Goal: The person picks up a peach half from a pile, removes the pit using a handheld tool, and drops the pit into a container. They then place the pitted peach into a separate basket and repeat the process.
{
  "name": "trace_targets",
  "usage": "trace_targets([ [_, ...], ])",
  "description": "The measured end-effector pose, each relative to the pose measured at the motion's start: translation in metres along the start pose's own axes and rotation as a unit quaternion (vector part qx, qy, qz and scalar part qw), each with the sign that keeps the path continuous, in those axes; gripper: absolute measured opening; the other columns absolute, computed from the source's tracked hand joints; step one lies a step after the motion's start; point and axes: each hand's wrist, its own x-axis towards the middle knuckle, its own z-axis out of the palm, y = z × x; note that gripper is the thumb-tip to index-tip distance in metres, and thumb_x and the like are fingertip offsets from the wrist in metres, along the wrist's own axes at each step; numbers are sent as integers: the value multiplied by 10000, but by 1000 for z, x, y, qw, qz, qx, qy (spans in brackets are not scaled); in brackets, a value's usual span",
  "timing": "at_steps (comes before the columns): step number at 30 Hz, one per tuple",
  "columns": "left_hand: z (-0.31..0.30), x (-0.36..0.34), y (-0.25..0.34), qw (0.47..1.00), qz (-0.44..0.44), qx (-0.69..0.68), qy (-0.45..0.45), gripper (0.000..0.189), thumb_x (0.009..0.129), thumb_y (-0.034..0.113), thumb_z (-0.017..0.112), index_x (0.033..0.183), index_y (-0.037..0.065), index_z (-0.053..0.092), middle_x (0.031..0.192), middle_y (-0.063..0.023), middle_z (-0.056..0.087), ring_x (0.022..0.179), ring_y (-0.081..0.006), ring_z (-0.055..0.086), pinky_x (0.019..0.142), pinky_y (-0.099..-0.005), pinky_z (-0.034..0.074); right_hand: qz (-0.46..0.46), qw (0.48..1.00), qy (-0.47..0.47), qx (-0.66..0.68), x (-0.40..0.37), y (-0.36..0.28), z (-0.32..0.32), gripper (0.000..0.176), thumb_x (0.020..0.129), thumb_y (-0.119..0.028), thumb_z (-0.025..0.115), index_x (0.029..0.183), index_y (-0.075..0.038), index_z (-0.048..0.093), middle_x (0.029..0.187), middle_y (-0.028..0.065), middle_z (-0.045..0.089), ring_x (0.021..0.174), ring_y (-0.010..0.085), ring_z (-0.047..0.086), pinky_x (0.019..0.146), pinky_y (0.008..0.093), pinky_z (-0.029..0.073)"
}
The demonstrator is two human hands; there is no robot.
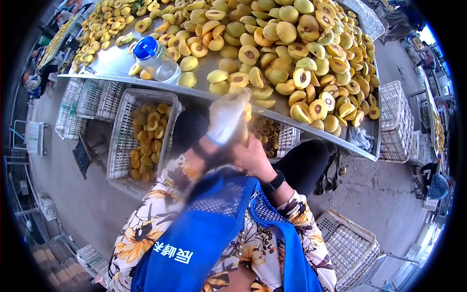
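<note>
My left hand (226,117), in a whitish glove and blurred by motion, is at the near edge of the metal table (204,96). Its fingers curl round a yellow peach half (248,113), only a sliver of which shows. Just below it, my right hand (252,158), bare with a black watch on the wrist, is closed with the thumb uppermost; I cannot tell what it grips. A large heap of peach halves (301,53), several with brown pits or hollows showing, covers the table beyond my hands.
A clear bottle (158,61) with a blue lid lies by the table's near edge. Below left stands a white crate (119,146) of peach halves; another crate (288,141) sits under the table between my knees. Stacked crates (396,121) flank the right side, and a crate (348,248) rests behind right.
</note>
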Motion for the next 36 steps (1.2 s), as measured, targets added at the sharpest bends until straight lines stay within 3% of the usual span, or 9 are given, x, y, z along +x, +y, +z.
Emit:
trace_targets([
  [2, 2, -1, -1, 995, 23, 93, 22, 268, 852, 293, 636, 847, 26, 614, 652, -1, 546, 536, -72, 505, 459, -222, 410, 15, 999, -5, 29, -1, -1, 0, 159, 857, -116, 490, 968, -15, 437, 580, 46, 507, 410, 112, 481, 343, 278, 383],
  [6, -17, 14, -13, 990, -67, 4, -124, 267, 853, 295, 626, 886, 29, 628, 761, -25, 599, 619, -76, 543, 490, -229, 435, -2, 999, 14, -34, -4, 4, 2, 153, 854, -103, 490, 976, -25, 441, 570, 37, 468, 399, 110, 458, 336, 268, 371],
  [10, -9, 2, -12, 998, -18, 17, -54, 291, 864, 310, 622, 919, 24, 628, 756, -15, 595, 628, -98, 556, 490, -231, 432, 11, 998, 8, -58, -3, 6, -1, 151, 852, -91, 497, 987, -51, 442, 581, 16, 423, 413, 92, 420, 340, 255, 347],
  [15, -10, 11, -20, 996, -31, 65, -43, 311, 853, 350, 637, 924, 47, 631, 677, 7, 558, 525, -77, 481, 471, -221, 403, 83, 980, -99, 148, -11, -1, -8, 155, 855, -53, 510, 996, -70, 447, 582, -28, 387, 408, 57, 346, 356, 217, 295],
  [18, -11, -5, -16, 997, 12, -28, -73, 254, 871, 363, 609, 876, 109, 593, 661, 23, 502, 539, -87, 464, 489, -226, 408, 103, 958, -140, 226, -7, 6, -15, 137, 866, -36, 501, 996, -70, 473, 567, -41, 365, 390, 43, 306, 354, 199, 255],
  [25, -19, -21, 0, 966, -151, -208, -30, 286, 874, 380, 588, 1032, 142, 588, 767, 3, 546, 617, -103, 504, 470, -254, 424, 94, 956, -176, 214, 7, 26, -16, 143, 871, -31, 501, 992, -104, 484, 557, -47, 327, 390, 47, 273, 349, 210, 230],
  [30, -38, -6, -23, 994, 61, 59, -63, 350, 877, 263, 586, 1165, 65, 563, 947, -30, 621, 784, -126, 582, 630, -258, 488, 93, 914, -263, 294, 11, 29, -13, 139, 871, -30, 501, 994, -93, 490, 561, -41, 347, 386, 55, 275, 346, 215, 248],
  [32, -35, -10, -7, 987, 36, 146, -61, 351, 875, 220, 577, 1173, 36, 558, 1000, -54, 632, 858, -151, 597, 707, -258, 492, -3, 979, -158, 129, 25, 63, -11, 142, 874, -20, 483, 1000, -83, 489, 557, -39, 343, 378, 56, 271, 351, 216, 258],
  [36, -41, -4, -14, 956, 179, 208, -100, 300, 892, 302, 585, 964, 12, 620, 816, -36, 640, 683, -79, 576, 543, -215, 441, -37, 979, -180, 84, 22, 61, -11, 151, 866, -18, 474, 1008, -69, 486, 554, -32, 349, 366, 58, 270, 362, 217, 264],
])
